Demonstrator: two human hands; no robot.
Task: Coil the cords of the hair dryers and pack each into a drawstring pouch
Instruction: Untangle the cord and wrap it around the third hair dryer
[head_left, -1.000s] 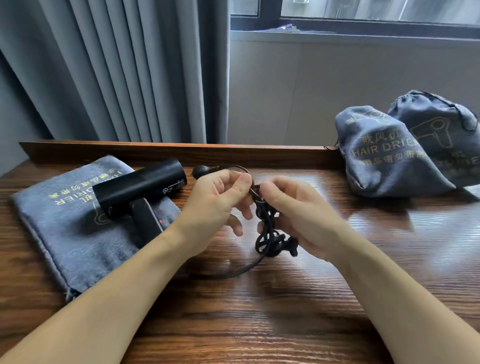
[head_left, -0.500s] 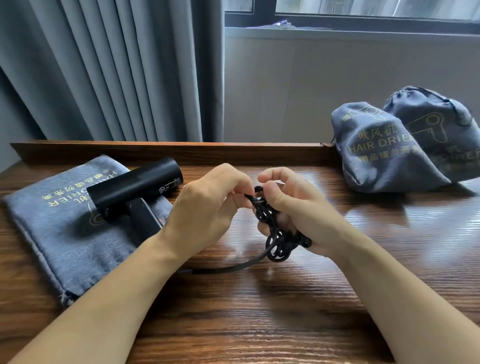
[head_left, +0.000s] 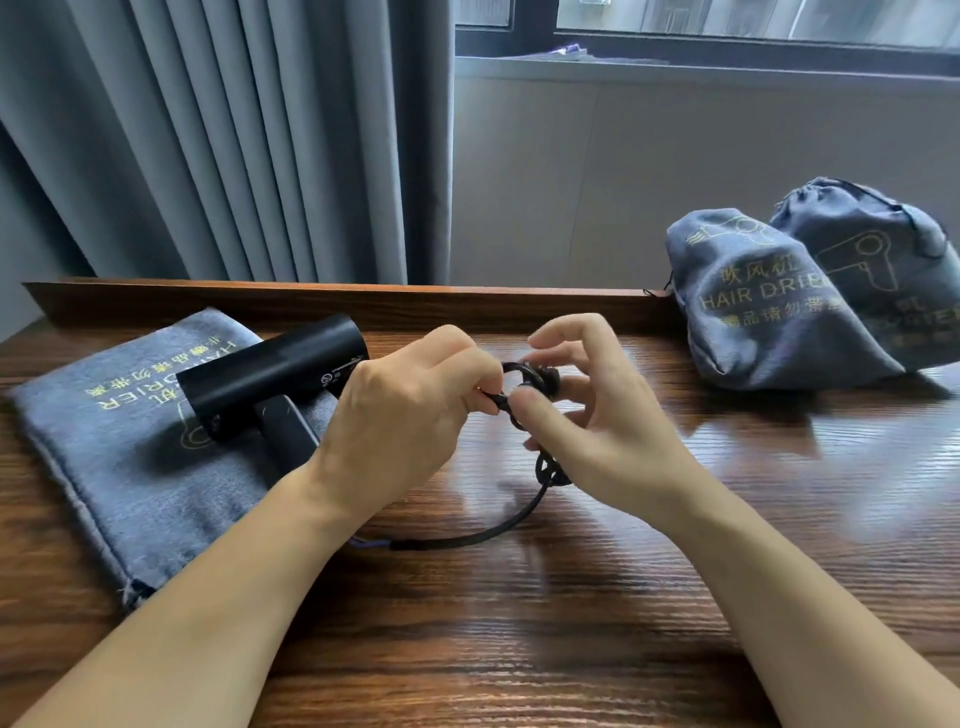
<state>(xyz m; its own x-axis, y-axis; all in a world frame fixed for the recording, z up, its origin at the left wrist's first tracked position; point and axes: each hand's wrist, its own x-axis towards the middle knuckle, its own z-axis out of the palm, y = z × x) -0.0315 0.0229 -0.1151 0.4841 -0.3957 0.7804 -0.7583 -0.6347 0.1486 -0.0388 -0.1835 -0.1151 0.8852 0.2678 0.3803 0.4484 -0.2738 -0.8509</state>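
**Cord half-coiled between your fingers**

Cord (head_left: 540, 382) sits bunched between both hands: your left hand (head_left: 410, 415) pinches a strand, and your right hand (head_left: 592, 415) pinches the loops with thumb and forefinger, other fingers spread. You look mid-coil; next, gather the slack trailing below your fingers toward the hair dryer (head_left: 275, 379). Count: one dryer, resting on one flat pouch (head_left: 104, 441) left of your fingers; two filled pouches (head_left: 769, 312) right on the surface (head_left: 519, 623).
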